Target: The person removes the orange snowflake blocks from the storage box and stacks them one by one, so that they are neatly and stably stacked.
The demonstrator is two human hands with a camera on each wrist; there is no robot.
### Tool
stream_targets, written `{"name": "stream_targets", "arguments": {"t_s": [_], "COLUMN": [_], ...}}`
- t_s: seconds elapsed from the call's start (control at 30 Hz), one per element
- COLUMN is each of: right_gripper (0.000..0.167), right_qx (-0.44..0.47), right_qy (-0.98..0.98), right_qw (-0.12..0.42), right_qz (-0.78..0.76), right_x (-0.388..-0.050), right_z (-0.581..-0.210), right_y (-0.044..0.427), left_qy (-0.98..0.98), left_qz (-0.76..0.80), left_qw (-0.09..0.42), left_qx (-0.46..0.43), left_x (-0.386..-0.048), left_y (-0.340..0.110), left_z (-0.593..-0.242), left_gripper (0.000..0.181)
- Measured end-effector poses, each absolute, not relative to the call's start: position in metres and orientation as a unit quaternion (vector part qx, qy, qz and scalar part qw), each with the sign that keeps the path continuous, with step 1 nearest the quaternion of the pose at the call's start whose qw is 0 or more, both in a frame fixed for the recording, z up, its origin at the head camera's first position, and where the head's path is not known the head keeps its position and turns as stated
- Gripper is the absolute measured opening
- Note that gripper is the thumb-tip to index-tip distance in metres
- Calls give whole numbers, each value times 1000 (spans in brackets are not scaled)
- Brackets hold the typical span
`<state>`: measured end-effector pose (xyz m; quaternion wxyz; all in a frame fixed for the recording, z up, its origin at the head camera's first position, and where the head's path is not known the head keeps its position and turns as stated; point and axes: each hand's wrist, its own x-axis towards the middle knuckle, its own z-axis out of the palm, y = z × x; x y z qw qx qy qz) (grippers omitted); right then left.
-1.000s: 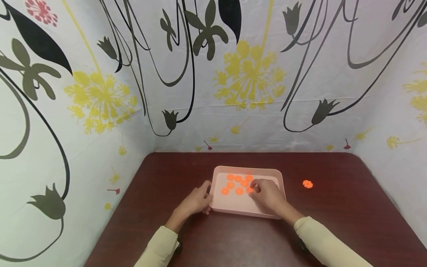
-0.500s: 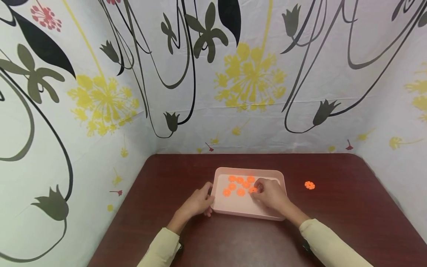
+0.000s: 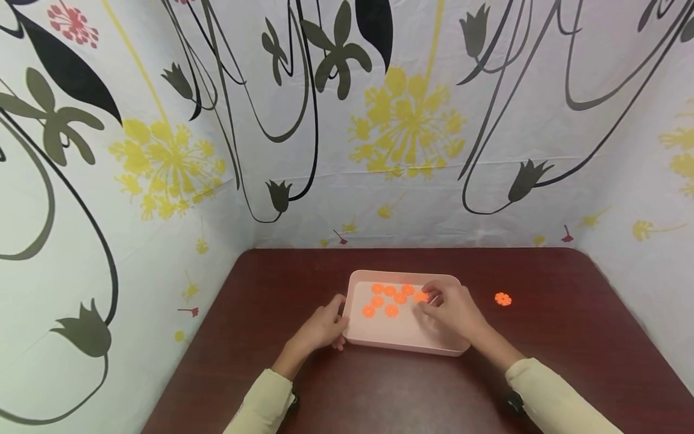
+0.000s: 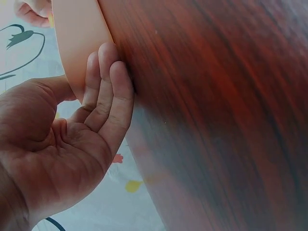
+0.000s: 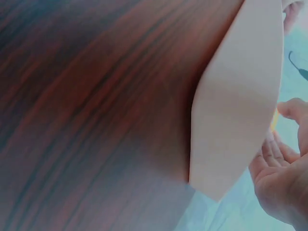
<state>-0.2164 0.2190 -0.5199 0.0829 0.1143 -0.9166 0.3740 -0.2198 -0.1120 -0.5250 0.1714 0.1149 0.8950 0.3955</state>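
One disc (image 3: 420, 297): pinched between your right hand's (image 3: 456, 308) thumb and fingertips, within the tray's (image 3: 382, 331) right half.
Tray room: bare floor from seven other discs (image 3: 391, 310) to the near rim.
Left edge: gripped by your left hand (image 3: 320, 327).
Left wrist view: your fingers (image 4: 122, 91) along the outer wall, mostly hidden from the head view.
Table (image 3: 347, 392): a loose disc (image 3: 503, 299) right of the tray.
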Motion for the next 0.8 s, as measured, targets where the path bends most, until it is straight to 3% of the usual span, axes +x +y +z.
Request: {"name": "stream_targets", "arguments": {"t_s": [0.33, 0.8], "right_gripper": [29, 26], "right_qx": [130, 70], "right_qy": [-914, -911], "right_qw": [143, 199], "right_qz": [358, 355], "right_x": [-210, -201], "right_z": [-512, -515], "right_y": [247, 305], "left_qy": [904, 905], "left_qz": [379, 378], "left_qw": [158, 154], "left_qx": [122, 118], "left_x": [-221, -219], "left_y": [-110, -110], "left_z": [-524, -524], "left_gripper": [37, 39]}}
